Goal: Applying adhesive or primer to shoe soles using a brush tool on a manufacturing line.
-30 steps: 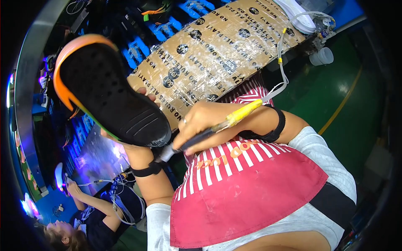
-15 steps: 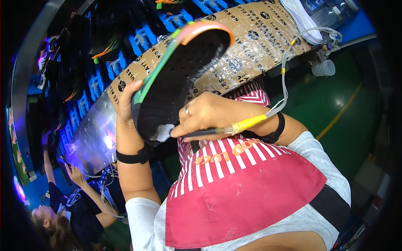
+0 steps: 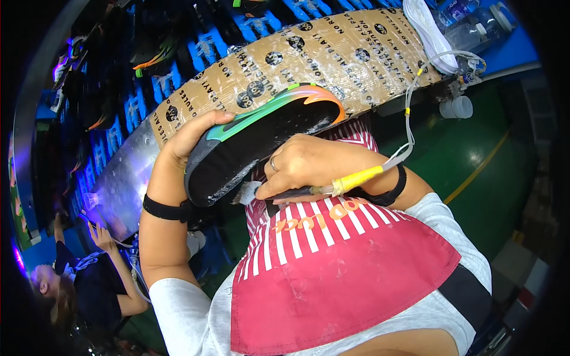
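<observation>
Surface point(image 3: 356, 53) across top of frame, wrapped in brown printed tape. Blue trays point(image 3: 255, 26) with dark shoes point(image 3: 151, 53) upper left. White cloth point(image 3: 424, 26) and clear plastic bottles point(image 3: 475, 24) upper right. Green floor point(image 3: 493, 172) right. Another person point(image 3: 89, 285) lower left.

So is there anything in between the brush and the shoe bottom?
Nothing visible. The right hand holds the brush with its yellow-wrapped handle, and its pale bristle tip sits right at the black sole of the shoe. The left hand grips the shoe from the far end, away from the bristles.
</observation>
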### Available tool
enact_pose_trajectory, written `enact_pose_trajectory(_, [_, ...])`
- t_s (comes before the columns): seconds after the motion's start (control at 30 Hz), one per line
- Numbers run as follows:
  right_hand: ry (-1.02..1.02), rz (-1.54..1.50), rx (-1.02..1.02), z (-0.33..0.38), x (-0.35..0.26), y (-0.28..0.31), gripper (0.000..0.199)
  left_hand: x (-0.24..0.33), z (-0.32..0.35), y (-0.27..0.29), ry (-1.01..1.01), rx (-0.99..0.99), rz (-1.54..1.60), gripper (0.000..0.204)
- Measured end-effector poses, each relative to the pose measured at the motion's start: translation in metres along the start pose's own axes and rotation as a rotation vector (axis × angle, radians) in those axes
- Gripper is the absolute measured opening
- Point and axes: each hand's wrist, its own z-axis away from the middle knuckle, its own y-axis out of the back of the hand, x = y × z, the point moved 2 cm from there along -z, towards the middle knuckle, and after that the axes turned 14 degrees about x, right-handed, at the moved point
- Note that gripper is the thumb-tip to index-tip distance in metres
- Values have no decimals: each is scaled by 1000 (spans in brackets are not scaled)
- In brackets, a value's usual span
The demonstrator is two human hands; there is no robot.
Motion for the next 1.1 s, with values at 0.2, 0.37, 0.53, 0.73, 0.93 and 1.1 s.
enact_pose_trajectory(0.2, [53,169,20,2,2,-3,31,5,11,3,-152,90,-152,37])
enact_pose_trajectory(0.37, [-13,57,40,5,0,-1,27,-2,6,20,151,71,48,38])
enact_pose_trajectory(0.53, [-17,181,129,5,3,-1,23,-6,17,22,34,75,144,35])
enact_pose_trajectory(0.73, [-147,-234,300,2,11,1,22,-34,-13,8,165,-25,410,42])
enact_pose_trajectory(0.93, [-566,-263,548,13,34,15,20,-59,-37,5,60,-206,427,49])
enact_pose_trajectory(1.1, [-704,-238,705,21,45,33,18,-65,-32,-5,87,-156,519,49])
